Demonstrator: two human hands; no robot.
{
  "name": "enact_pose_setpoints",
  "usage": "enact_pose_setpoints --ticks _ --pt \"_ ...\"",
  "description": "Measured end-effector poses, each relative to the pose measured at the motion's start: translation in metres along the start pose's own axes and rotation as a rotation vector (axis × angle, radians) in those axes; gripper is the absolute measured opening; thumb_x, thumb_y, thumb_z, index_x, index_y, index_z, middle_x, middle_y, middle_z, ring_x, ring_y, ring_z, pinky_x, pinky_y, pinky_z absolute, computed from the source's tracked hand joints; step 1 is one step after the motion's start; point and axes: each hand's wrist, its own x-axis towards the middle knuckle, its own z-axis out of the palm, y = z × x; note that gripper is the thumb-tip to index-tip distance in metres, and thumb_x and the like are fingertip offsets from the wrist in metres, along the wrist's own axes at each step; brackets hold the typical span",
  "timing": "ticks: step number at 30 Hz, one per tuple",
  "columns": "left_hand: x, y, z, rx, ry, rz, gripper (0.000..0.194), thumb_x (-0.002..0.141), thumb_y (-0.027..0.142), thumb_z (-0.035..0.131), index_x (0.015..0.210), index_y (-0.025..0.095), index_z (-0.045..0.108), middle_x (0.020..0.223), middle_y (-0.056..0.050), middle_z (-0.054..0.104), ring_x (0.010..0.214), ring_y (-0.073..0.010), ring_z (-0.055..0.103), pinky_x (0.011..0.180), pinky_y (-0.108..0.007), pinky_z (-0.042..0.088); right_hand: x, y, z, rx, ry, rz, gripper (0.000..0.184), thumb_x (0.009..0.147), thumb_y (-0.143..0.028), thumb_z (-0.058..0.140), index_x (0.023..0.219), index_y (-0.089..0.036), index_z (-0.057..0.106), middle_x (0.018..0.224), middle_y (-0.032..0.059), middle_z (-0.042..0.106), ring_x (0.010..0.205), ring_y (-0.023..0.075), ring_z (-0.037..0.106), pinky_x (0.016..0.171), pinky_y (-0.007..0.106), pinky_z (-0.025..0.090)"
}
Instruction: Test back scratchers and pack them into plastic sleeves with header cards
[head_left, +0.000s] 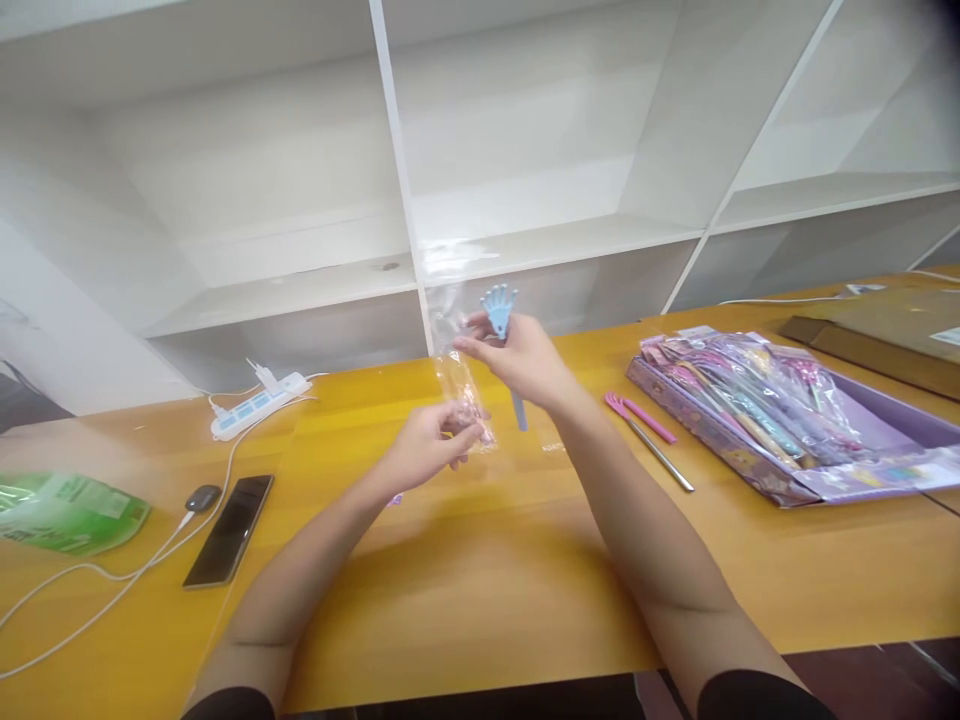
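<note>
My left hand (429, 445) pinches the lower end of a clear plastic bag (454, 375), which has pinkish print near its bottom. Just above and to the right, my right hand (529, 365) is closed around a light blue back scratcher (498, 308) with a hand-shaped head. Its head points up, and the blue handle shows below the palm. The bag's upper part rises beside my right fingertips; whether they touch it I cannot tell. A small purple piece (395, 499) lies under my left wrist. To the right rests a pink scratcher with a metal rod (660, 455).
A purple display box (750, 480) holding several bagged scratchers stands at the right, with a brown cardboard box (877, 335) behind it. On the left are a power strip (259, 405), a phone (229, 530), white cables and a green pouch (71, 512). White shelves (525, 130) back the table.
</note>
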Motion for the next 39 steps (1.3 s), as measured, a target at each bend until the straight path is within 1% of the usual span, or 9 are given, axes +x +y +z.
enact_pose_setpoints --ticks 3,7,11,15,22,29,33,36,39 --pt "0.004 -0.002 -0.010 -0.095 0.162 0.027 0.039 0.094 0.053 0.077 0.102 0.015 0.075 0.077 -0.007 0.079 0.057 -0.0151 0.068 0.058 -0.027 0.057 -0.012 -0.005 0.010 -0.088 -0.072 -0.072 0.034 0.106 -0.056 0.059 0.099 -0.023 0.065 0.096 0.0055 0.066 0.095 0.0232 0.063 0.088 0.039 0.052" --pt "0.008 0.001 -0.035 -0.260 0.370 0.134 0.049 0.085 0.053 0.087 0.110 0.013 0.075 0.086 -0.009 0.082 0.066 -0.0175 0.075 0.068 -0.031 0.065 -0.032 -0.015 0.008 -0.169 -0.209 -0.096 0.047 0.116 -0.053 0.031 0.086 -0.024 0.054 0.092 0.0039 0.053 0.088 0.0207 0.056 0.083 0.037 0.050" --pt "0.004 0.008 -0.049 -0.351 0.489 0.233 0.049 0.085 0.052 0.089 0.113 0.014 0.075 0.094 -0.009 0.083 0.071 -0.0208 0.080 0.075 -0.036 0.070 -0.044 -0.025 0.012 -0.266 -0.275 -0.129 0.046 0.118 -0.050 0.029 0.088 -0.024 0.053 0.094 0.0031 0.050 0.079 0.0191 0.052 0.076 0.035 0.048" --pt "-0.001 0.016 -0.052 -0.418 0.570 0.305 0.046 0.084 0.051 0.090 0.109 0.015 0.076 0.099 -0.010 0.085 0.093 -0.0268 0.084 0.084 -0.039 0.070 -0.046 -0.030 0.017 -0.331 -0.354 -0.119 0.048 0.118 -0.050 0.031 0.085 -0.023 0.053 0.093 0.0030 0.050 0.077 0.0188 0.053 0.075 0.034 0.047" --pt "-0.010 0.028 -0.056 -0.547 0.557 0.317 0.038 0.085 0.048 0.090 0.101 0.016 0.078 0.105 -0.012 0.085 0.112 -0.0314 0.082 0.104 -0.045 0.065 -0.038 -0.025 0.016 -0.327 -0.351 -0.243 0.036 0.115 -0.041 0.047 0.095 -0.023 0.070 0.094 0.0041 0.053 0.085 0.0203 0.055 0.078 0.034 0.046" --pt "-0.015 0.030 -0.057 -0.574 0.484 0.279 0.040 0.093 0.050 0.082 0.109 0.015 0.079 0.118 -0.017 0.084 0.122 -0.0334 0.078 0.104 -0.044 0.064 -0.035 -0.022 0.016 -0.319 -0.291 -0.320 0.030 0.112 -0.035 0.054 0.103 -0.026 0.081 0.091 0.0044 0.053 0.084 0.0205 0.055 0.078 0.032 0.045" --pt "-0.015 0.030 -0.055 -0.569 0.467 0.274 0.042 0.094 0.050 0.082 0.114 0.013 0.079 0.124 -0.020 0.082 0.124 -0.0350 0.077 0.103 -0.045 0.065 -0.034 -0.021 0.013 -0.289 -0.274 -0.270 0.027 0.108 -0.037 0.062 0.126 -0.032 0.082 0.085 0.0015 0.058 0.077 0.0183 0.055 0.074 0.031 0.044" --pt "-0.016 0.030 -0.053 -0.590 0.427 0.270 0.042 0.094 0.050 0.082 0.114 0.013 0.079 0.124 -0.019 0.082 0.123 -0.0358 0.077 0.105 -0.048 0.064 -0.033 -0.021 0.012 -0.157 -0.238 -0.170 0.048 0.100 -0.038 0.075 0.147 -0.031 0.071 0.090 -0.0003 0.069 0.073 0.0172 0.058 0.076 0.033 0.050" --pt "-0.017 0.032 -0.048 -0.604 0.371 0.250 0.044 0.092 0.051 0.084 0.115 0.014 0.078 0.121 -0.019 0.083 0.123 -0.0372 0.077 0.105 -0.051 0.064 -0.032 -0.021 0.013 -0.072 -0.206 -0.122 0.061 0.093 -0.041 0.082 0.150 -0.027 0.067 0.091 0.0002 0.075 0.076 0.0190 0.065 0.079 0.035 0.054"
